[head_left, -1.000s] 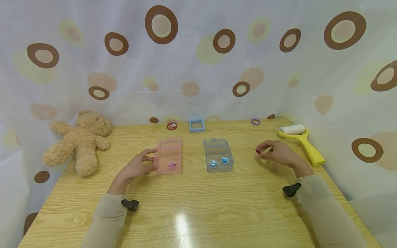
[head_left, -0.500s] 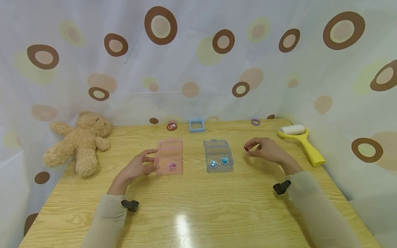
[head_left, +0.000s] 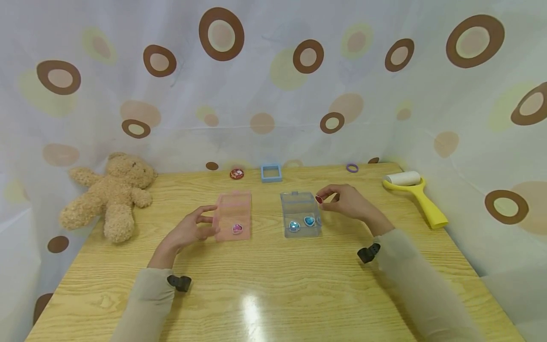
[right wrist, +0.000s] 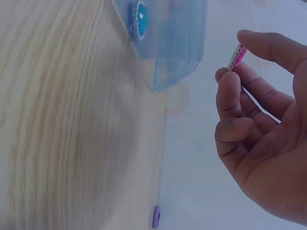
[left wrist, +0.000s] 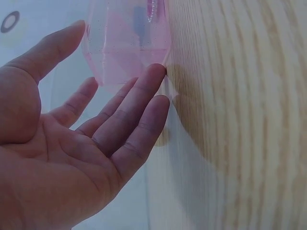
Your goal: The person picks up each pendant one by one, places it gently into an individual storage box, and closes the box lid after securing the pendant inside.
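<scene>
A clear pink box (head_left: 233, 216) with a pink heart gem (head_left: 237, 229) inside stands left of centre on the wooden table (head_left: 273, 285). My left hand (head_left: 188, 230) rests open against its left side, fingertips touching the box (left wrist: 125, 45). A clear blue box (head_left: 301, 213) holds two blue gems (head_left: 302, 223). My right hand (head_left: 344, 200) pinches a red-pink gem (head_left: 318, 199) between thumb and forefinger, just beside the blue box's upper right corner. In the right wrist view the gem (right wrist: 236, 56) shows edge-on next to the blue box (right wrist: 165, 33).
A teddy bear (head_left: 108, 194) lies at the table's left. A yellow lint roller (head_left: 413, 192) lies at the right. A small blue square frame (head_left: 271, 173), a red round badge (head_left: 237, 174) and a purple ring (head_left: 352, 167) sit along the back edge by the curtain.
My right hand has carried the red-pink gem leftward, from the table's right side to the blue box's corner. The left hand has stayed at the pink box.
</scene>
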Demonstrator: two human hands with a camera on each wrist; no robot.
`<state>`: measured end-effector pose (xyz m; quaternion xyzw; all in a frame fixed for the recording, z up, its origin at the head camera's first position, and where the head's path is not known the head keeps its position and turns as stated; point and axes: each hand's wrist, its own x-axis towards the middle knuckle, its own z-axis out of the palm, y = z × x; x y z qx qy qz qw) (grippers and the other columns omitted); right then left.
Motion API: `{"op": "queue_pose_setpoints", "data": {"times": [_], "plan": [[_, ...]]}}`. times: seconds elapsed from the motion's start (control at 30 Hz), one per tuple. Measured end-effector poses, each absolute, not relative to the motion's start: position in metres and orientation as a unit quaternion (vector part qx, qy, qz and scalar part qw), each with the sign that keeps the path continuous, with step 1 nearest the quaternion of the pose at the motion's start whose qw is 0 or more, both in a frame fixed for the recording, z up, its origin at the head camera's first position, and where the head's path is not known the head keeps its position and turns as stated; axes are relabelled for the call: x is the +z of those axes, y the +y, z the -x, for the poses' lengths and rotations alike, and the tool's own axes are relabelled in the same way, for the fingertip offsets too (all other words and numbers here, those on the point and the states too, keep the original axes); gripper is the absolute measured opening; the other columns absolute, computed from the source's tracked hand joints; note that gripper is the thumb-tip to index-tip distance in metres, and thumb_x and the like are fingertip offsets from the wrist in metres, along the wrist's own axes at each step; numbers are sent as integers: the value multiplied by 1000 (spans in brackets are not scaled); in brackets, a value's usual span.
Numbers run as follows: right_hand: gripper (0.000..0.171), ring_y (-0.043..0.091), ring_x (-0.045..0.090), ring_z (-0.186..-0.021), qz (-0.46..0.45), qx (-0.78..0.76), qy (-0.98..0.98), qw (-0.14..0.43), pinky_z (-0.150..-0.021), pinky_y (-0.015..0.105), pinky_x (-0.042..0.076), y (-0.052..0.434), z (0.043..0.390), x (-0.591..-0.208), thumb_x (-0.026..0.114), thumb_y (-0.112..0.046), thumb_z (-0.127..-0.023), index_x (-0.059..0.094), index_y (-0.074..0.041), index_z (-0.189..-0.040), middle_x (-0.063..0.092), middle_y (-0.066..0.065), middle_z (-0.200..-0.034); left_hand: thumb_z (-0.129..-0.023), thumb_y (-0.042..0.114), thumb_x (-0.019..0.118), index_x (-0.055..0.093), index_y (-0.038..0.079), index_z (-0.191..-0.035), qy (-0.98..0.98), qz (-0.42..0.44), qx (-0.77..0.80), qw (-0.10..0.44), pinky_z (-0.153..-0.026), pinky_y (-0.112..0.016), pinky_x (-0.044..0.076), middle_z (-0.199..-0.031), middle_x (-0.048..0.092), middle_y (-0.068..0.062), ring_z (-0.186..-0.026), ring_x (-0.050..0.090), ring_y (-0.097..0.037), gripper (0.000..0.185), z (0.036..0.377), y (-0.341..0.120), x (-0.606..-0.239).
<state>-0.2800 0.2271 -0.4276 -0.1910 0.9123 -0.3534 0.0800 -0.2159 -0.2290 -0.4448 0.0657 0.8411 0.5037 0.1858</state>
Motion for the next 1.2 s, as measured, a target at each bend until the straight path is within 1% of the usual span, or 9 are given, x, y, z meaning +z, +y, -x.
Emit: {"op": "queue_pose_setpoints", "data": {"times": [0.3,0.53,0.77,1.03,1.2], "plan": [[29,18,60,-75,213,-357,905,88,-66,31,50,195,281,-425,75,-21,-89,70,-18,-118,69,6,-109,-97,19,66,28,13,-157,844,-64,500,183,-96,-53,52,-144,49,-28,-125,57,-40,71,215,-228,-446],[32,18,60,-77,242,-360,897,89,-70,31,51,166,279,-419,74,-23,-90,69,-16,-121,69,7,-110,-97,20,67,27,13,-157,845,-69,499,181,-94,-51,53,-144,48,-29,-122,59,-37,72,215,-229,-445],[32,15,61,-76,263,-359,891,90,-69,29,52,141,277,-418,72,-23,-90,69,-17,-121,69,4,-110,-97,21,66,27,13,-158,844,-66,500,181,-95,-52,53,-145,48,-28,-123,58,-38,72,215,-230,-445],[31,13,62,-78,279,-348,890,94,-74,29,52,122,279,-422,73,-24,-90,69,-17,-120,69,2,-110,-97,20,66,28,13,-157,845,-68,500,178,-92,-49,54,-144,49,-28,-125,57,-39,72,215,-230,-445],[30,12,61,-78,284,-333,894,96,-71,27,51,111,276,-421,73,-26,-91,69,-19,-120,69,1,-111,-97,20,66,27,13,-157,843,-69,502,180,-92,-48,54,-144,48,-28,-123,59,-37,72,216,-230,-446]]}}
